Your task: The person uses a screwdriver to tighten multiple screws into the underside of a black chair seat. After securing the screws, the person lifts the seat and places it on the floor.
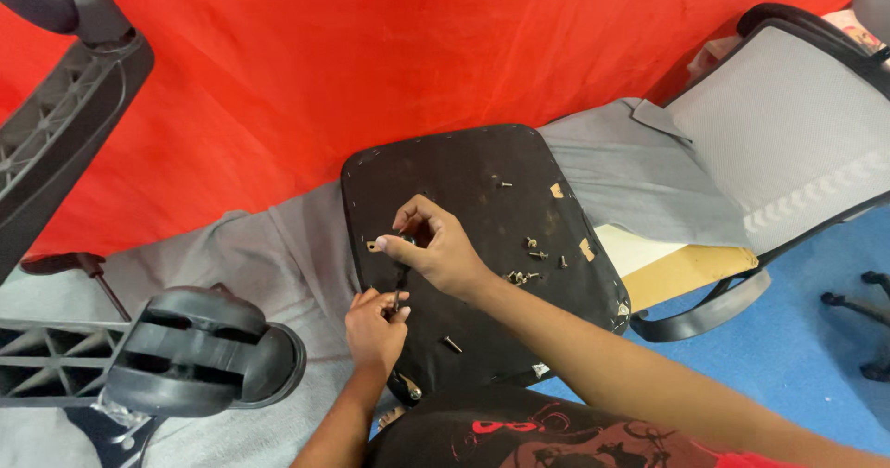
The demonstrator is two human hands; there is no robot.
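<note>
1. A black chair seat base (482, 181) is laid underside up on grey cloth (278, 255), in the middle of the scene.
2. A small dark screw (397, 298) is pinched in the fingers of the left hand (375, 329) at the near left edge of the base.
3. The right hand (436, 246) is clenched over the base, fingertips pinched on a small part.
4. Loose screws (533, 246) are scattered to the right on the base.
5. A black caster wheel (199, 352) is seen at the near left.
</note>
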